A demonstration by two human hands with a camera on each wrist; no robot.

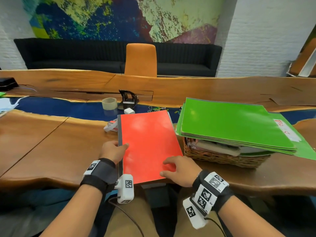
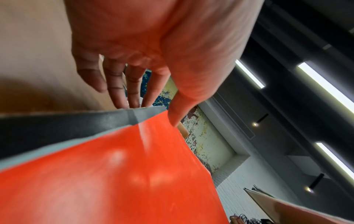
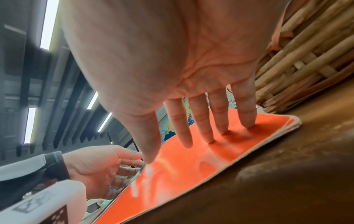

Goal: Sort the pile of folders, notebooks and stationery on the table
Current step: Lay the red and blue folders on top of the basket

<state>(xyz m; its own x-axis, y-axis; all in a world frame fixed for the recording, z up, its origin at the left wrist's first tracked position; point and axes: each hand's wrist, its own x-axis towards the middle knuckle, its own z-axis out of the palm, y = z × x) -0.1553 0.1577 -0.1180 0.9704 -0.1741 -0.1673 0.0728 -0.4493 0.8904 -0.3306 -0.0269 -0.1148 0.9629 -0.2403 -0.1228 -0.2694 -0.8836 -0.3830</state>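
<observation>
Head view shows the red notebook (image 1: 147, 146) flat on the table (image 1: 51, 142) near its front edge, long axis running from about 5 o'clock to 11 o'clock, grey spine along the 9 o'clock side. The left hand (image 1: 112, 150) pinches that spine edge (thumb on the cover, fingers beneath). The right hand (image 1: 179, 170) lies spread, fingertips (image 3: 249, 121) pressing the cover's near 5 o'clock corner, just beside the wicker basket (image 1: 222, 156) under green folders (image 1: 236, 124) at 3 o'clock; so any lift probably starts from the left.

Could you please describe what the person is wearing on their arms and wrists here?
Both forearms are bare, with no sleeves. The left hand has a wide black fabric wrist strap carrying a white block printed with black square-patterned tags; a dark cable trails from it. The right hand wears a similar black strap with several white tagged blocks, a cable, and a thin metallic bracelet.
</observation>
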